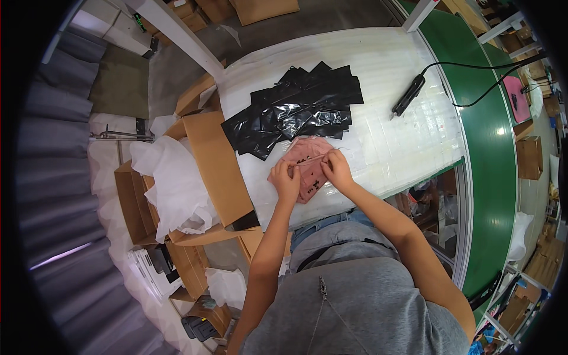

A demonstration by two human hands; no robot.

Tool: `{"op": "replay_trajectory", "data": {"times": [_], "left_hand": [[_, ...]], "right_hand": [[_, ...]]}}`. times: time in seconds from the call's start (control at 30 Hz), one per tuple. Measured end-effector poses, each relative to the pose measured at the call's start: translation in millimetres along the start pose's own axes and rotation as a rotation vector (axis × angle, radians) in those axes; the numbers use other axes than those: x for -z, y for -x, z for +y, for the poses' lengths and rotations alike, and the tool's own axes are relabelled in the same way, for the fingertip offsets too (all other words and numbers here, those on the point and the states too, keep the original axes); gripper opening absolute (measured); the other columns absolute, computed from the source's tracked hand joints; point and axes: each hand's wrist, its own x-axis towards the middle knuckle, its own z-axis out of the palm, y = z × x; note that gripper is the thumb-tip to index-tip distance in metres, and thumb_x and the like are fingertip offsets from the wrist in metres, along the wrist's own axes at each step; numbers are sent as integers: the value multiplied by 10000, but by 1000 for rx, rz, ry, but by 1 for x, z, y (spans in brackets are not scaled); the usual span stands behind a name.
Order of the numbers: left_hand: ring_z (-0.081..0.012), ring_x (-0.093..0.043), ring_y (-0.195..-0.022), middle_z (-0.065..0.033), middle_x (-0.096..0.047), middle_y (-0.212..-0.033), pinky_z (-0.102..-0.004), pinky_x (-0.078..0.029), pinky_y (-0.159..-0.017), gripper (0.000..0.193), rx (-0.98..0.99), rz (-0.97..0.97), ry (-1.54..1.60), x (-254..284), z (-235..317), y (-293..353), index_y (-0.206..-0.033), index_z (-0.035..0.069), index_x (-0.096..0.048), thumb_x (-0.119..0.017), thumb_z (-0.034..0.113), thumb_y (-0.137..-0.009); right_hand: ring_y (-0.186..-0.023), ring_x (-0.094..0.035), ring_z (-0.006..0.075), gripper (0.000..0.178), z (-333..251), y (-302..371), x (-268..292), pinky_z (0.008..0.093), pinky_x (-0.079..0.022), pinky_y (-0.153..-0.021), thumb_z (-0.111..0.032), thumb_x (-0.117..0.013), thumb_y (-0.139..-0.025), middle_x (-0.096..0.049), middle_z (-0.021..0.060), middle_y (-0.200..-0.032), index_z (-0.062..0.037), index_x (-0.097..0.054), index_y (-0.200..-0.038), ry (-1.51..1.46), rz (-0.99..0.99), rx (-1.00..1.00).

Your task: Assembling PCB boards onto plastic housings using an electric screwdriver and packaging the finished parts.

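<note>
A soft pink packet (312, 182) with dark marks lies at the near edge of the white-covered table, and the frame does not show whether it is a bag or folded cloth. My left hand (286, 180) pinches its left side. On the other side, my right hand (338, 170) grips the upper right edge between thumb and fingers. A pale strip or fold runs across the packet between both hands. Just beyond it, a spread stack of glossy black plastic bags (296, 112) overlaps on the table.
A black corded hand tool (409, 96) rests on the white table cover (408, 157) at right. To the left stands an open cardboard box (218, 168) beside white foam sheeting (177, 186). A green surface (491, 207) runs along the right, past a metal frame.
</note>
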Motion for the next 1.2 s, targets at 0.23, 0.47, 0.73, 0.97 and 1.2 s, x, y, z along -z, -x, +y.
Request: {"op": "replay_trajectory", "data": {"times": [0.23,0.47,0.73,0.97,1.2], "left_hand": [[-258,-400,-868,-75,-463,-889,-348,-316,-749,82,-320,-174,-164,5,13,8,-696,83,-562,-591,77,-619],[-261,-370,-903,-77,-437,-939,-365,-287,-771,108,-306,-242,-233,-1,23,8,-716,85,-570,-617,121,-625],[-264,-367,-893,-76,-450,-915,-362,-285,-778,98,-205,-120,-59,1,17,7,-724,75,-579,-622,128,-653],[-256,-364,-897,-61,-470,-871,-358,-293,-779,86,-147,14,-193,20,-6,9,-734,66,-596,-619,103,-660],[-251,-392,-864,-62,-473,-862,-351,-303,-759,153,-362,-140,-156,37,22,30,-764,86,-584,-633,114,-621]], "right_hand": [[-674,-485,277,121,-6,13,15,333,-400,-589,7,-535,-657,-474,139,-729,-17,-500,-770,-184,46,-336],[-696,-498,294,81,3,7,1,344,-412,-607,5,-523,-680,-495,149,-748,1,-494,-755,6,-24,38],[-664,-478,326,63,8,10,5,382,-403,-587,-19,-519,-678,-469,159,-705,-4,-460,-693,173,-22,168],[-697,-476,321,107,-6,5,18,372,-402,-620,-28,-535,-684,-480,156,-747,-4,-495,-780,114,-61,192],[-703,-476,309,131,-13,-31,-6,362,-395,-629,-49,-558,-679,-479,138,-737,-19,-511,-797,182,-78,325]]}}
